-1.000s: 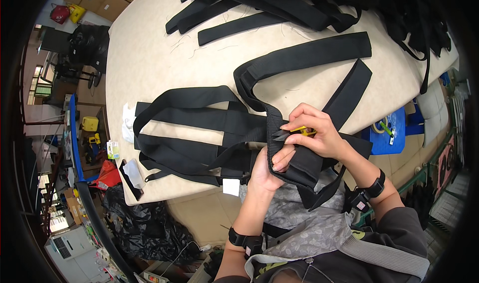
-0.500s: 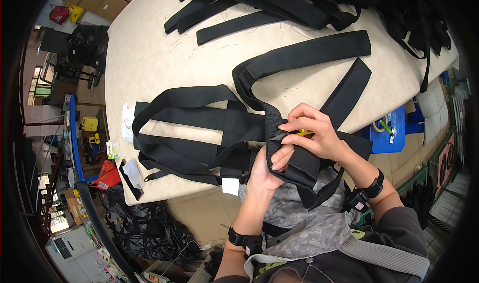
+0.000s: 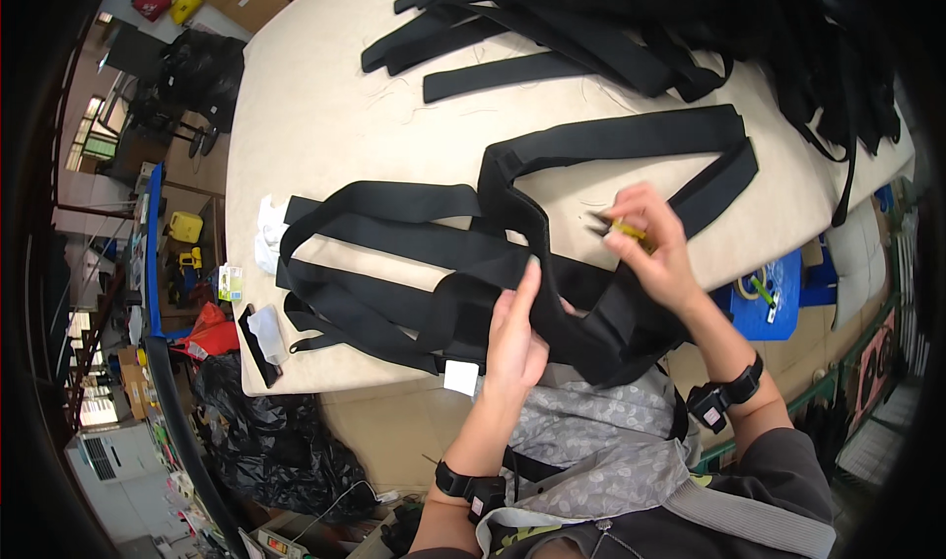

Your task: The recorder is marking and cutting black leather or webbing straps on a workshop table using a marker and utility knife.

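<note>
The black harness (image 3: 394,242) lies across the pale table (image 3: 305,96), its straps fanned out to the left of my left hand (image 3: 516,344) and one long loop running up and around beyond my right hand (image 3: 654,251). My left hand touches the harness near the table's front edge, thumb pointing up along a strap; its fingers are partly hidden, so I cannot tell how firmly it grips. My right hand is closed on the yellow-handled snips (image 3: 600,227), their dark tips pointing left over the space inside the loop, apart from the straps. I count one harness, one pair of snips in my grip, one white tag (image 3: 461,376) below the straps, two wristbands (image 3: 724,393), one on each arm, and one heap of black straps (image 3: 611,27) at the far side.
</note>
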A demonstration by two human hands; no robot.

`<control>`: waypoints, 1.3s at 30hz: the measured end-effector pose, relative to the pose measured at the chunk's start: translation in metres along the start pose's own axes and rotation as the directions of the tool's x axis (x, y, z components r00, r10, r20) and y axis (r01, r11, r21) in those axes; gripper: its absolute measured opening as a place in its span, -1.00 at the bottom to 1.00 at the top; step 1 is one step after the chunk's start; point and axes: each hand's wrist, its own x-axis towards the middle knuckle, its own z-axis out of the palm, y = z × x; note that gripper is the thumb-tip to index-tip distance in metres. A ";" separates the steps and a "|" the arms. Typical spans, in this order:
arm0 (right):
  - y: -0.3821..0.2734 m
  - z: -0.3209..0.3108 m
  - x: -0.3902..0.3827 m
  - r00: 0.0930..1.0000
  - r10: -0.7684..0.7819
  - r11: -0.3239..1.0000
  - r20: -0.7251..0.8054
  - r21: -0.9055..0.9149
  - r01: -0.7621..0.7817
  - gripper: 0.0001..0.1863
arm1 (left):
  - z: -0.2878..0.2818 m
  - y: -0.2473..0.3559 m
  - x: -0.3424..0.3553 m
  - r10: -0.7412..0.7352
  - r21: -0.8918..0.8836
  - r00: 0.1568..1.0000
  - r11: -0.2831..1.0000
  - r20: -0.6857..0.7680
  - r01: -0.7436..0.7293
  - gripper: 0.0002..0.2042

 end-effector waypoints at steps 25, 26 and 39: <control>-0.020 -0.020 0.043 0.969 -0.132 0.935 0.209 -0.297 0.192 -0.61 | 0.008 0.050 0.037 -0.130 0.023 0.991 0.991 0.030 0.129 -0.73; -0.022 -0.019 0.042 0.960 -0.134 0.947 0.245 -0.255 0.197 -0.64 | 0.011 0.045 0.038 -0.070 0.005 0.996 0.998 0.048 0.070 -0.69; -0.054 -0.004 0.027 0.986 -0.100 0.702 0.136 -0.693 0.166 -0.73 | 0.013 0.010 0.036 0.294 0.058 0.951 0.952 0.097 -0.300 -0.61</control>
